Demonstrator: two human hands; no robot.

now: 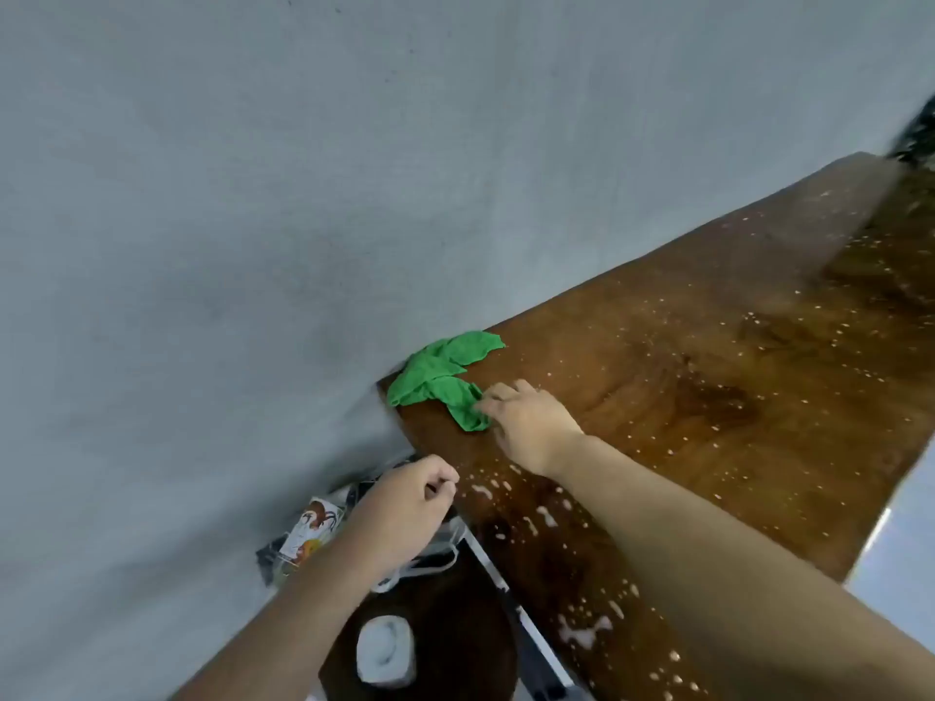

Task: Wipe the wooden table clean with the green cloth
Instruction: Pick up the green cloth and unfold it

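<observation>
The green cloth [445, 379] lies crumpled at the corner of the wooden surface [708, 376] nearest the grey wall [253, 194]. The right hand [531, 422] rests at the cloth's near edge, fingers spread and touching it — whether they pinch the fabric is hard to tell. The left hand [410, 503] hovers just off that corner, loosely curled, apparently empty. White specks [546, 518] dot the wood.

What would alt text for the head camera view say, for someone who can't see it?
A person's right hand reaches to the crumpled green cloth at the corner of a wooden table speckled with white droplets. The left hand hovers, loosely closed, off the table's edge above clutter.
</observation>
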